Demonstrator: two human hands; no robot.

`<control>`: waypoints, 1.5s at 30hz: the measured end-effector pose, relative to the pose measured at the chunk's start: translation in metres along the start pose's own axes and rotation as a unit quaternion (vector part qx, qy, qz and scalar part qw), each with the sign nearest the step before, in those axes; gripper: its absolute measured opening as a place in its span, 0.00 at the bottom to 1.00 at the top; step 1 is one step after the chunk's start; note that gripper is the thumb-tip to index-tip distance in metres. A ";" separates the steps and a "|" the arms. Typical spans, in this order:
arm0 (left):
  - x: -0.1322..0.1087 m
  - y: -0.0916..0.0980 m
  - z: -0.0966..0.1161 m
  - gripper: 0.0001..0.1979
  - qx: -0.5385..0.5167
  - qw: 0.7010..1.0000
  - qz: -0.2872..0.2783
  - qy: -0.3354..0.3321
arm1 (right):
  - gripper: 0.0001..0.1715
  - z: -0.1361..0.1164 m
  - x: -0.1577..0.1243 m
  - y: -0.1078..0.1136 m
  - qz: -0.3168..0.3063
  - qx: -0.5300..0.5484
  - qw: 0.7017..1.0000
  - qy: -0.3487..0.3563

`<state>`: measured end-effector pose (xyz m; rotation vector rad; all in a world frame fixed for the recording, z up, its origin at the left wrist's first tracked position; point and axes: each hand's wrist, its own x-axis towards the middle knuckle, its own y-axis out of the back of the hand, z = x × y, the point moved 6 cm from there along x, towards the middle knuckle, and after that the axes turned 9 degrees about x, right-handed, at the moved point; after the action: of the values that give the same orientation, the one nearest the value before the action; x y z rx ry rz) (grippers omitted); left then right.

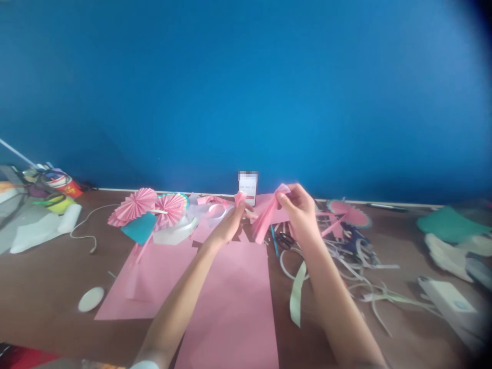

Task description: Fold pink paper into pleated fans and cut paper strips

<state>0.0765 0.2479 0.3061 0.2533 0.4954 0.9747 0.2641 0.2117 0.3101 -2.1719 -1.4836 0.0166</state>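
My left hand (226, 228) pinches a small folded piece of pink paper (240, 198) between its fingertips. My right hand (300, 211) grips the top of a pleated strip of pink paper (266, 217), which hangs down and to the left. Both hands are raised above a large pink paper sheet (230, 302), with a second pink sheet (149, 279) to its left. Pink pleated paper fans (134, 205) stand out just beyond my left hand, with a teal paper heart (139, 228) below them.
Black-handled scissors (285, 241) and pale paper offcuts (346, 256) lie right of the sheets on a brown table (46, 271). A white box (248, 188) stands by the blue wall (246, 87). A cluttered cup (63, 184) sits far left, teal paper (448, 224) far right.
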 end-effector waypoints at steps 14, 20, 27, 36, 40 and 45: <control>0.000 0.000 0.007 0.19 -0.023 0.993 0.067 -0.096 | 0.22 0.026 -0.013 -0.036 -0.119 0.041 0.983 -0.137; 0.000 0.003 0.012 0.19 -0.015 0.987 0.069 -0.141 | 0.20 0.031 -0.016 -0.040 -0.148 0.048 0.976 -0.150; 0.002 -0.006 -0.002 0.29 -0.061 0.993 0.055 -0.079 | 0.18 0.029 -0.017 -0.041 -0.153 0.101 0.970 -0.157; -0.009 -0.009 0.023 0.26 -0.015 0.990 0.067 -0.127 | 0.15 0.024 -0.015 -0.036 -0.130 0.007 0.989 -0.072; -0.005 -0.007 0.019 0.26 0.000 0.987 0.085 -0.136 | 0.16 0.024 -0.014 -0.036 -0.130 0.000 0.990 -0.059; -0.006 -0.001 0.022 0.26 0.021 0.984 0.090 -0.154 | 0.15 0.026 -0.013 -0.037 -0.146 -0.003 0.988 -0.053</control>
<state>0.0857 0.2422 0.3260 0.4856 0.2108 1.0784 0.2192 0.2207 0.2995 -1.9641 -1.8527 0.0264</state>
